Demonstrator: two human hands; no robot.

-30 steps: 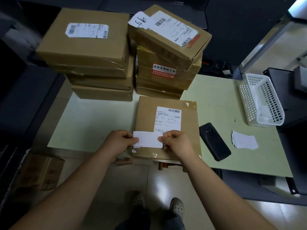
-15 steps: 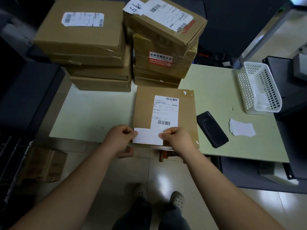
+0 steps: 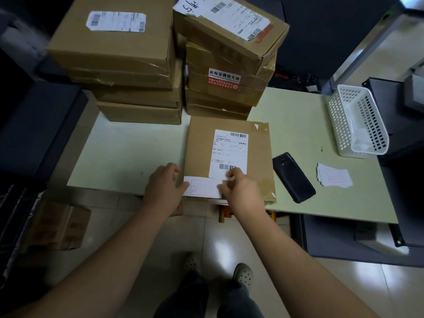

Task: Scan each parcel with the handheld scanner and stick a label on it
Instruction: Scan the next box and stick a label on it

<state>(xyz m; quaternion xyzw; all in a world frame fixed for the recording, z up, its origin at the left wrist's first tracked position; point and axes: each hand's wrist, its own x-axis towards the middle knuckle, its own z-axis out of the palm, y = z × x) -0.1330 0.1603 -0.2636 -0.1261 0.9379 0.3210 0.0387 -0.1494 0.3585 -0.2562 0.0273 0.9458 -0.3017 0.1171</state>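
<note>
Lowered since the earlier frames: label [image 3: 202,188], held up then between both hands, flat now on the near left corner of the parcel [image 3: 199,148]. Shifted as well: left hand [image 3: 164,184], no longer pinching but released, thumb tip pressing the label's left end, fingers stretched loosely past the parcel's left edge over the worktop [image 3: 128,152]. Right hand [image 3: 241,189] grasping the label's right end between thumb and bent forefinger, just over the near edge of the printed shipping label [image 3: 229,150] at the parcel's middle. Cannot tell whether the small tan strip at those fingertips belongs to the label or to the parcel's tape. Parcel flat on the worktop at its front edge, with brown tape on its near right and far right corners. Just right of the parcel, apart from it: black scanner [image 3: 293,177], lying slantwise. Further right of the parcel, beyond the scanner: small pile of loose labels [image 3: 333,179]. Right of the parcel and further back: white slotted basket [image 3: 358,120]. Directly behind the parcel, close against its far edge: right stack [image 3: 229,92] of cardboard boxes, top box askew, barcode sheet and handwritten slip on top. Behind the parcel and to its left: left stack [image 3: 114,53], one barcode sheet on its top box. Below the parcel's near edge, on the floor: two perforated shoes [image 3: 243,274].
</note>
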